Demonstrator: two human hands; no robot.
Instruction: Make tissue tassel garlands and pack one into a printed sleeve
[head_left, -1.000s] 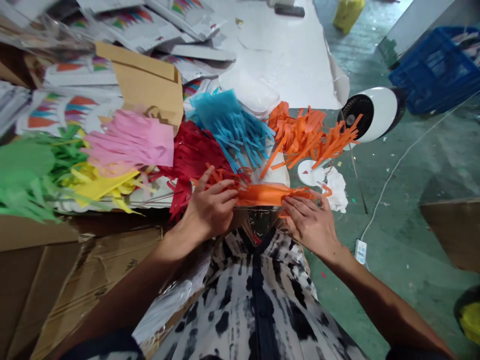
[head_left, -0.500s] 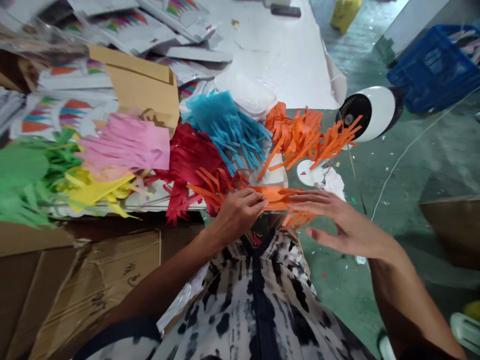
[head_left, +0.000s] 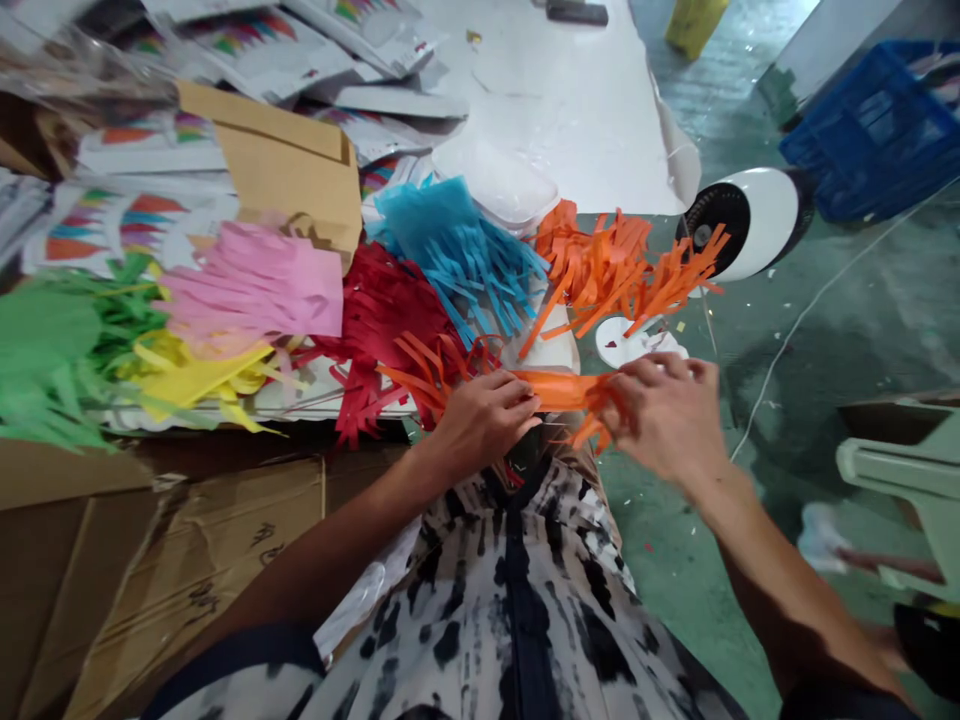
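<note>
An orange paper tassel (head_left: 559, 390), fringed at both ends with a plain middle band, stretches between my hands at the table's front edge. My left hand (head_left: 487, 410) pinches the band near its left fringe. My right hand (head_left: 664, 415) has its fingers curled round the right fringe, slightly blurred; some strips hang below it. Red fringed paper (head_left: 390, 310) lies just left of the held piece, partly under its left strips. Behind it are blue fringed paper (head_left: 457, 250) and more orange fringed paper (head_left: 600, 260).
Pink (head_left: 259, 285), yellow (head_left: 199, 375) and green (head_left: 49, 340) fringed paper lie to the left. Printed packets (head_left: 255, 50) and a brown envelope (head_left: 277, 165) sit behind. Right of the table stand a white-and-black fan (head_left: 750, 225), a blue crate (head_left: 874, 130) and a pale stool (head_left: 900, 470).
My right hand has closed from flat, outstretched fingers onto the tassel's right fringe. My left hand keeps its pinch. The stool and a blurred person's limb have come into view at right.
</note>
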